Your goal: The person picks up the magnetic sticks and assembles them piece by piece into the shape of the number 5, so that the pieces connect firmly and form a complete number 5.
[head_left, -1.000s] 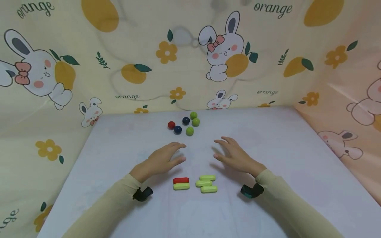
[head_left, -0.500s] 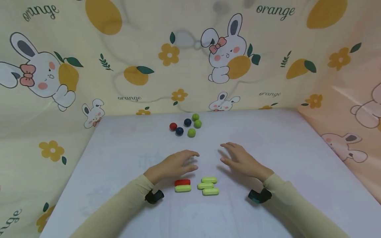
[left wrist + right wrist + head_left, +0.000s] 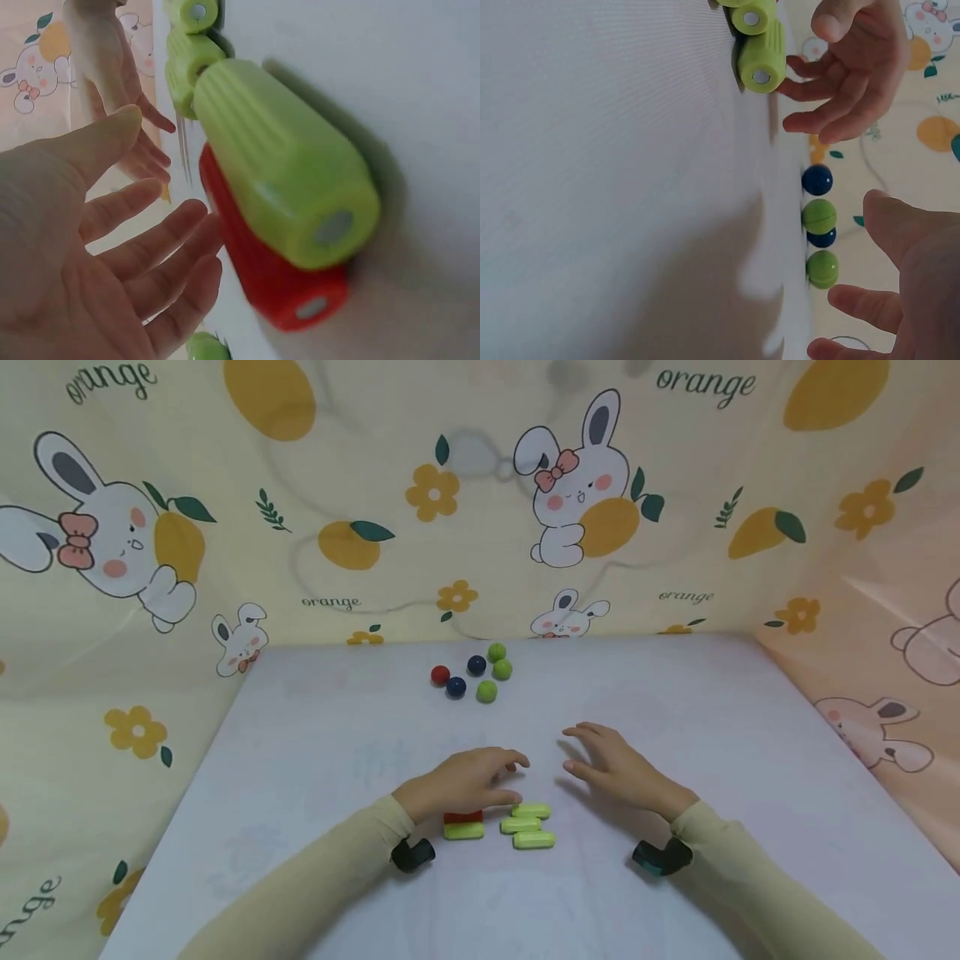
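Observation:
My left hand (image 3: 465,781) hovers palm down over the short ribbed rods with its fingers loosely bent and nothing in them. Below its wrist lie a red rod (image 3: 462,817), partly hidden by the hand, and a light green rod (image 3: 464,831), side by side. The left wrist view shows silver discs on the ends of the red rod (image 3: 300,292) and the green rod (image 3: 289,165). Just beyond the left thumb sits a group of three light green rods (image 3: 521,825). My right hand (image 3: 622,768) is held above the table to their right, fingers spread, holding nothing.
Toward the back of the white table (image 3: 675,693) is a loose cluster of small balls: a red ball (image 3: 440,675), two dark blue balls (image 3: 456,687) and three green balls (image 3: 487,692). A patterned cloth (image 3: 300,485) stands behind and along both sides.
My left hand has moved right and nearer, now passing over the red rod toward the three green rods. The right hand has drawn back slightly to the right. Rods and balls keep their arrangement.

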Motion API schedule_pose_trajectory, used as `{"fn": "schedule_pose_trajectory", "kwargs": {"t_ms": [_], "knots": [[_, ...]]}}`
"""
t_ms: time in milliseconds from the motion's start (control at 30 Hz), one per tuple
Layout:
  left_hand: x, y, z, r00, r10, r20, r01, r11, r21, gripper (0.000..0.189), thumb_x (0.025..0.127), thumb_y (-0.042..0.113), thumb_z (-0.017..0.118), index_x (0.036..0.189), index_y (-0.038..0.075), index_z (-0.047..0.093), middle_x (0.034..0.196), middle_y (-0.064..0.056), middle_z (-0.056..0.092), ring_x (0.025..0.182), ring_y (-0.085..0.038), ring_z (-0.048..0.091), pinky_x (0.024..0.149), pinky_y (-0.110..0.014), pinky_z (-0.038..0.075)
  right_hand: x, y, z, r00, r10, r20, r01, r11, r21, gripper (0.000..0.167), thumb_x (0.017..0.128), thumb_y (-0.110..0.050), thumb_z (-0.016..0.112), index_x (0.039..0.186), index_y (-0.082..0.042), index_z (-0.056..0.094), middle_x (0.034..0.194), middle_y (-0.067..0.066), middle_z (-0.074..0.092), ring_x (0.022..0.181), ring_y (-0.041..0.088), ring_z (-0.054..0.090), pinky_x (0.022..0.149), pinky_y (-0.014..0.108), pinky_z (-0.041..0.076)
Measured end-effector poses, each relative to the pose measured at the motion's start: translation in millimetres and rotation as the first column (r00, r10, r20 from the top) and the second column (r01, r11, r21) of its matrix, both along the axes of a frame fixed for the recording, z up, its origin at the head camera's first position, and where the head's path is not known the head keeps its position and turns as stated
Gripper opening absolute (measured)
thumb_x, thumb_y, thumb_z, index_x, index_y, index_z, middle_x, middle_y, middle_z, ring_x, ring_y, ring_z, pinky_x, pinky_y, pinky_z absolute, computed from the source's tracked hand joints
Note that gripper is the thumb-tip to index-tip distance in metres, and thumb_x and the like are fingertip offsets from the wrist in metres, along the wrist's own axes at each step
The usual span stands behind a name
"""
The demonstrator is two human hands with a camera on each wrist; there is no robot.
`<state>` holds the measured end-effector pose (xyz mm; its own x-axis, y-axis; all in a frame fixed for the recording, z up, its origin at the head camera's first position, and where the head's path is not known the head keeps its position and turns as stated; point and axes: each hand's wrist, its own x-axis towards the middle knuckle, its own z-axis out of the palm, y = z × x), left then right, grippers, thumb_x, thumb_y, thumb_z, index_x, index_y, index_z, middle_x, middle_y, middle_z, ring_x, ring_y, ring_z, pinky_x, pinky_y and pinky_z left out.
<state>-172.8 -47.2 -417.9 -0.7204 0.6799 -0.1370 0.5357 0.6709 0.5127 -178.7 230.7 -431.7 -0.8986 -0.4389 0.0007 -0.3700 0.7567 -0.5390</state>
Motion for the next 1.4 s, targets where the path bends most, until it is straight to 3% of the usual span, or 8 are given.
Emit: {"fn": "schedule_pose_trajectory", "kwargs": {"t_ms": [167,533,1100,1233,1400], "knots": [[-1.2,11.0,-0.9,1.000,-0.020,0.017,0.020,1.000,-0.017,0.048,0.095,0.035,0.071,0.138,0.021,0.057,0.120,0.001,0.068,0.090,-0.007,0.058,0.083,-0.022,0.050,0.9,1.5,-0.5,1.000,-0.003,0.000,0.003,1.000,-0.004,0.058,0.099,-0.036,0.065,0.146,-0.008,0.049,0.153,0.024,0.043,0.143,0.048,0.037,0.111,0.071,0.031],[5.7,25.0,-2.4,0.999,-0.047,0.013,0.048,0.998,-0.039,0.035,0.097,0.025,0.069,0.131,0.021,0.064,0.093,0.008,0.064,0.083,-0.005,0.055,0.077,-0.021,0.046,2.4,0.0,-1.2,1.000,-0.003,0.015,0.003,1.000,-0.027,0.057,0.099,-0.037,0.065,0.145,-0.008,0.049,0.154,0.025,0.042,0.144,0.048,0.036,0.112,0.072,0.030],[3.6,31.0,1.8,0.995,-0.074,0.071,0.077,0.996,-0.043,0.037,0.095,0.022,0.071,0.131,0.014,0.066,0.083,0.011,0.058,0.074,-0.003,0.051,0.071,-0.019,0.042,0.0,-0.8,2.1,0.999,0.021,-0.039,-0.022,1.000,-0.023,0.056,0.100,-0.039,0.062,0.144,-0.007,0.051,0.152,0.024,0.045,0.142,0.048,0.039,0.112,0.069,0.032],[3.4,29.9,1.0,0.992,-0.085,0.090,0.088,0.996,-0.029,0.037,0.097,0.019,0.068,0.133,0.009,0.066,0.085,0.008,0.062,0.075,-0.004,0.052,0.072,-0.018,0.043,-2.5,-3.1,2.0,1.000,0.020,-0.024,-0.021,0.999,-0.032,0.058,0.099,-0.040,0.063,0.145,-0.007,0.050,0.153,0.024,0.044,0.143,0.047,0.038,0.113,0.069,0.031],[1.1,22.7,2.0,0.989,-0.081,0.122,0.080,0.997,0.015,0.033,0.099,0.018,0.064,0.130,0.007,0.067,0.110,0.000,0.071,0.090,-0.005,0.058,0.084,-0.019,0.049,-6.8,-6.0,2.2,1.000,0.013,-0.005,-0.013,0.999,-0.034,0.058,0.099,-0.039,0.063,0.146,-0.008,0.049,0.154,0.021,0.044,0.145,0.045,0.037,0.115,0.068,0.030]]}}
